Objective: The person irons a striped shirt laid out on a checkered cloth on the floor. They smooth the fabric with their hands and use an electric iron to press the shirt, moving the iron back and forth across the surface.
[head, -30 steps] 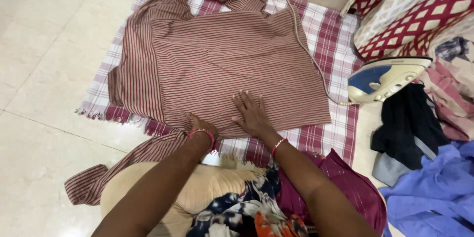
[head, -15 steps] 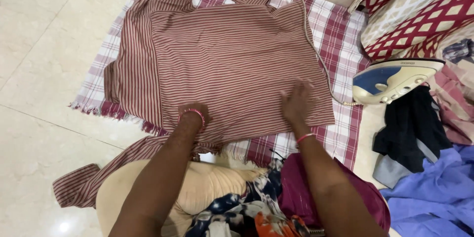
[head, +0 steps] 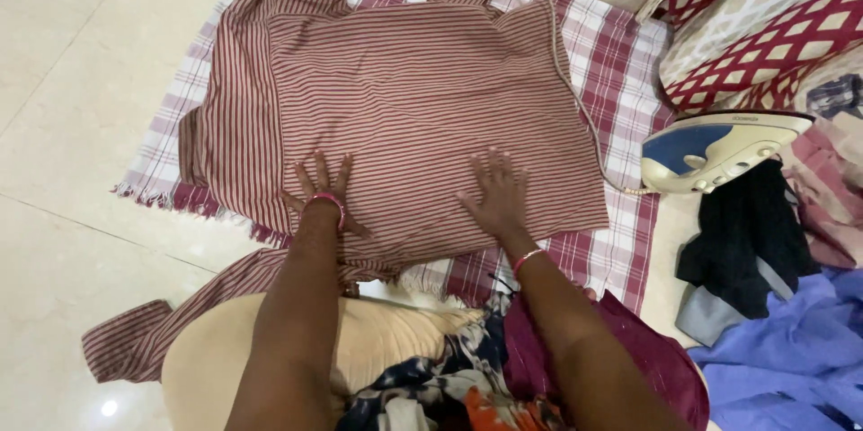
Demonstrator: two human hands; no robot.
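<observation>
Since the earlier frames both hands have shifted: the right hand [head: 497, 194], which was raised and blurred near the shirt's right edge, now lies flat further in, and the left hand [head: 321, 192], bunched a moment ago, is now opened out. Reading: a smoothing pass over the lower panel, which looks flatter between the hands.

Left hand: fingers spread, palm down, pressed on the striped shirt [head: 404, 98]; a pink bangle at the wrist. Right hand: likewise spread and flat on the cloth, gripping nothing.

The shirt lies directly under both palms and runs away from them, its collar at the far end. Thin woven cotton by the look, fine maroon and cream stripes, soft creases. One sleeve [head: 171, 323] trails back past the left wrist onto the glossy tiled floor [head: 72, 125].

Beneath the shirt, a checked cloth [head: 620, 107], maroon on white, with a fringed edge. Beyond the right hand, a thin cord [head: 575, 107] crosses it to an electric iron [head: 715, 151], smooth cream plastic with blue, standing clear of the shirt. Further right, a heap of crumpled clothes [head: 773, 305], dark and blue.
</observation>
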